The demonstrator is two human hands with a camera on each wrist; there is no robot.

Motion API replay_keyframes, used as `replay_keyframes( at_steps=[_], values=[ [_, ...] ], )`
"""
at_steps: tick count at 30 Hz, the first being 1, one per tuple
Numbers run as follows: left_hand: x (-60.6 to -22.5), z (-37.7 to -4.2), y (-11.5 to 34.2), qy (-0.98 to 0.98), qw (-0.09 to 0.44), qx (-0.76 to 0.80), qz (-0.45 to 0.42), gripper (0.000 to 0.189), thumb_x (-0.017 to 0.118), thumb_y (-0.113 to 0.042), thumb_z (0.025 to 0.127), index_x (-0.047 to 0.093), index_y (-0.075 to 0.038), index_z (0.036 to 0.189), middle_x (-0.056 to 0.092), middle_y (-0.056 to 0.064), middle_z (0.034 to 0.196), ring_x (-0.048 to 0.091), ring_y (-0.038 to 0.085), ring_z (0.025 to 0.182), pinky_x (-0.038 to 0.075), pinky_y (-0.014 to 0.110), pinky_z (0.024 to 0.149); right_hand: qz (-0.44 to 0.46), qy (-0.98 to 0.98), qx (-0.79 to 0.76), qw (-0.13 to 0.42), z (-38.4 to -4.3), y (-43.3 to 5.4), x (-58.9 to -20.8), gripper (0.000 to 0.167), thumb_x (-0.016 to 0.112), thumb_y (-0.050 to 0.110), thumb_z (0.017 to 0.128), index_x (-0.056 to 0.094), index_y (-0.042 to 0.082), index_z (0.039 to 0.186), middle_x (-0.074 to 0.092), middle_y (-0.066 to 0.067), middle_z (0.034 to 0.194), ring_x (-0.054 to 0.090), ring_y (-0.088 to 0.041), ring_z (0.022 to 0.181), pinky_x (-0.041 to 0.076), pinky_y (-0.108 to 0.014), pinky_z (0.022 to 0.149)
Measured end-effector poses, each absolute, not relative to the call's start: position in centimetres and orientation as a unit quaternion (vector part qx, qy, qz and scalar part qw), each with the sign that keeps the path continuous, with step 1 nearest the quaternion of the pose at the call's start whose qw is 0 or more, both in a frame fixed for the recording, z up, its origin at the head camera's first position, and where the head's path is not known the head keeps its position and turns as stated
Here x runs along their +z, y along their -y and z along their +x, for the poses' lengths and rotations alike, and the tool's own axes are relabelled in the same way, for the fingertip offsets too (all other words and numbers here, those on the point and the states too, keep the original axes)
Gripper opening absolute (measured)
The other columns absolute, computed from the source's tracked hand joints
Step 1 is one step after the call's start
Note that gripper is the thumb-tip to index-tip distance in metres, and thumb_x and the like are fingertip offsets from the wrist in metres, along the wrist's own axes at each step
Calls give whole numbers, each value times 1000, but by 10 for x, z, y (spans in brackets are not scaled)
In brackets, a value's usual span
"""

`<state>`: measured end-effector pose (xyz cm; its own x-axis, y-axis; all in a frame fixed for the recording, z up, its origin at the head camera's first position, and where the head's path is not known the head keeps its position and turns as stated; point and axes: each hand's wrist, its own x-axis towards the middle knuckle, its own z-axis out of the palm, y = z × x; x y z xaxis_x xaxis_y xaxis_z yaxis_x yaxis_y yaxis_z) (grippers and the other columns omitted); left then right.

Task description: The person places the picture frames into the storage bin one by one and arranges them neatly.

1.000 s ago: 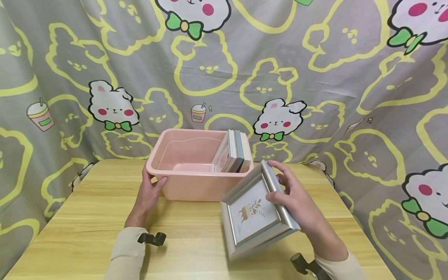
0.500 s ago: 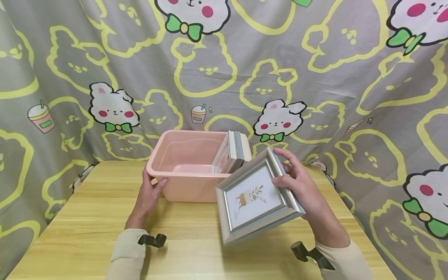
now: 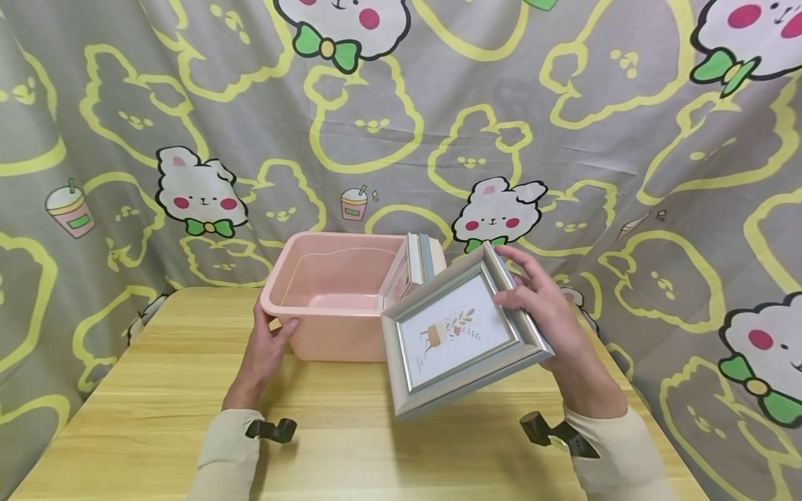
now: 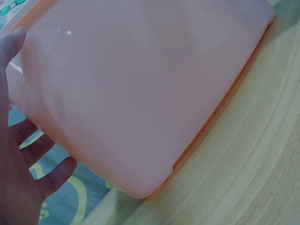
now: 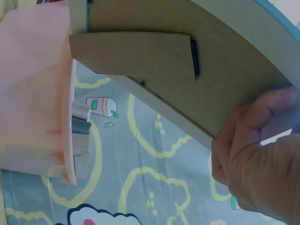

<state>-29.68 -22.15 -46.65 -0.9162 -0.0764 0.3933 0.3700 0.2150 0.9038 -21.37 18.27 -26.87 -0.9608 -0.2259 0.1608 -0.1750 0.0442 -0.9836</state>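
My right hand (image 3: 548,316) grips a silver-grey picture frame (image 3: 401,403) by its right edge, thumb on the front, fingers behind. The frame is tilted, raised in front of the right part of a pink plastic bin (image 3: 332,337). It shows a print of a plant in a brown pot. In the right wrist view the frame's brown backing board (image 5: 154,98) carries a folding stand (image 5: 136,51). My left hand (image 3: 269,355) holds the bin's front left corner, thumb (image 4: 14,44) on the front wall and fingers round the side. Several picture frames (image 3: 413,261) lean upright inside the bin's right end.
The bin stands near the back of a light wooden table (image 3: 326,445). A grey curtain (image 3: 370,174) with yellow outlines and white rabbits hangs behind and at both sides. Black camera mounts (image 3: 272,429) are strapped on both wrists.
My right hand has lifted the picture frame upward and away from me, so it now overlaps the bin's right front and the frames inside. The left hand has stayed on the bin.
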Motion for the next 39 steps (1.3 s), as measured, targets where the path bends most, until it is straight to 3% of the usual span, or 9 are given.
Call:
replay_keyframes(
  at_steps=[20,29,39],
  values=[
    [-466,-298,223,764,176,-612,-104,80,59,-14,96,7,-29,155,39,16,139,43,6,117,48,9,86,-95,-718,-689,-1,-240,-176,-252,61,47,9,95,25,26,149,35,-17,137,67,-19,87,60,-38,68],
    [-467,-297,224,761,181,-614,-104,81,58,-11,96,7,-27,156,39,15,138,43,4,116,48,9,85,-82,-717,-692,-19,-256,-168,-248,66,49,8,92,25,25,151,39,-11,122,66,-18,85,60,-34,69],
    [-467,-298,224,761,176,-616,-100,79,58,-13,96,8,-26,155,40,18,136,43,6,115,48,9,86,-75,-710,-700,-26,-276,-167,-252,65,47,7,92,25,22,152,44,-8,117,67,-16,82,60,-31,65]
  ],
)
